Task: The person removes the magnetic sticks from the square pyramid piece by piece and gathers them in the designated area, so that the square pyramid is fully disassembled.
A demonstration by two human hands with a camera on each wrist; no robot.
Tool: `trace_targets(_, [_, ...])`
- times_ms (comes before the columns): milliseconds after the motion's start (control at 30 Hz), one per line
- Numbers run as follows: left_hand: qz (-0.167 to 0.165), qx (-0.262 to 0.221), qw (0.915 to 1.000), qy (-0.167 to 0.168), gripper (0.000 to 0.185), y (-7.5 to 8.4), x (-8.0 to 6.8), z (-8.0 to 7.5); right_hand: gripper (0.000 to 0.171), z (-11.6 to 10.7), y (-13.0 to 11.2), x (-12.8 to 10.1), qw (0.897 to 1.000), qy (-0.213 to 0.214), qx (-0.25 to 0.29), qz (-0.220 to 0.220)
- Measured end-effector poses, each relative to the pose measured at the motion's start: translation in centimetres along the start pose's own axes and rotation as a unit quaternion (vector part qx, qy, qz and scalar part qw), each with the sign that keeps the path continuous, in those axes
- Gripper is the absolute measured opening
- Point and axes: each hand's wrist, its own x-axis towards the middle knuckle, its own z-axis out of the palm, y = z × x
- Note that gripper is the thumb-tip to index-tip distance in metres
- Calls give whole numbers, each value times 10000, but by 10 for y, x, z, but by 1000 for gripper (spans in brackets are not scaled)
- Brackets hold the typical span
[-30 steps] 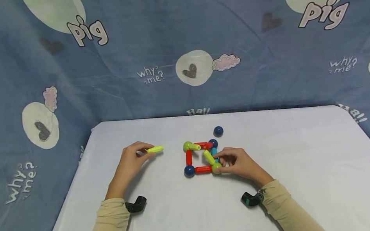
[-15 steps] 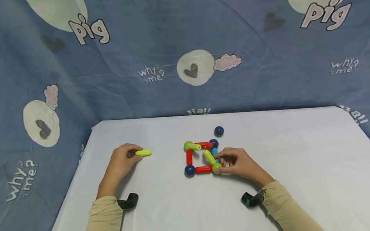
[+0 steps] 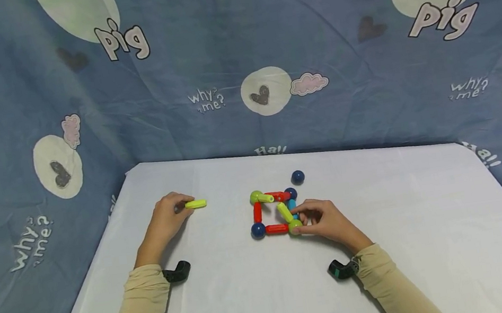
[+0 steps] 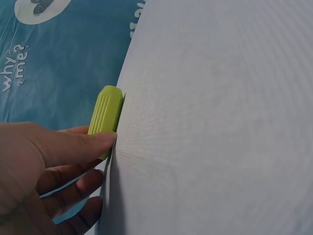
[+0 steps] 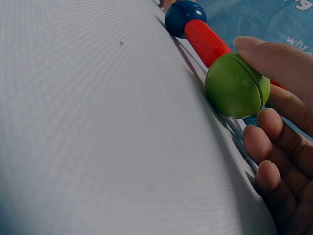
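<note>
Between thumb and fingers my left hand [image 3: 168, 216] pinches a yellow-green magnetic rod [image 4: 107, 107], left of a square frame of rods and balls. At the frame's near right corner my right hand [image 3: 325, 221] grips a green ball [image 5: 237, 85], thumb on its side. A second yellow-green rod [image 3: 284, 212] slants up from that ball. Red rods [image 3: 277, 229] form the near, left and far sides, and a blue rod [image 3: 292, 205] the right one, partly behind my fingers. Blue balls [image 3: 258, 230] and another green ball [image 3: 256, 197] make the other corners; a yellow-green rod [image 3: 265, 198] extends from the latter.
A loose dark blue ball [image 3: 298, 177] lies behind the frame. Everything stands on a white-covered table [image 3: 434, 227], with a blue printed cloth [image 3: 344, 100] hanging behind and to the left.
My left hand has drawn back to the left with its rod, away from the frame, then shifted very slightly. My right hand keeps its hold on the green ball.
</note>
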Motion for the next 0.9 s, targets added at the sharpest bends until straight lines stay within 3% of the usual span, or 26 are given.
trace_targets(400, [-41,73,10000,-12,37,8,0,-2,40,-1,11,1,10000,15,50,-11])
trace_targets(667, [296,-81,9995,118,35,30,-1,-1,39,0,7,1,9999,48,-101,74])
trace_targets(900, [713,-206,9972,-58,32,55,-2,17,35,-5,-20,-3,9999,-20,44,97])
